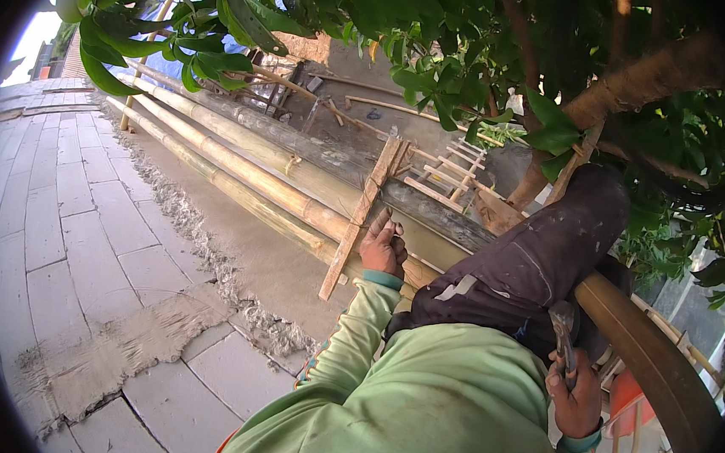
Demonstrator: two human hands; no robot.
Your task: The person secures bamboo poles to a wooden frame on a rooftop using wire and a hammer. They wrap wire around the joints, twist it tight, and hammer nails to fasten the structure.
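Outdoor site, pale block surface (82, 221) at left, foliage (446, 29) overhead. Nearest, the right hand (575, 395) is closed around a metal hand tool (566, 338), possibly pincers, held away from the work. Further out, the left hand (384, 249) is curled beside a wooden batten (349, 247) lying across bamboo poles (249, 156); whether its fingertips pinch anything thin cannot be told. Step in hand, as judged: securing or adjusting the batten at that crossing. Next move would call for a steady left hand and the tool brought to the joint. Beyond lies a ladder-like frame (462, 176).
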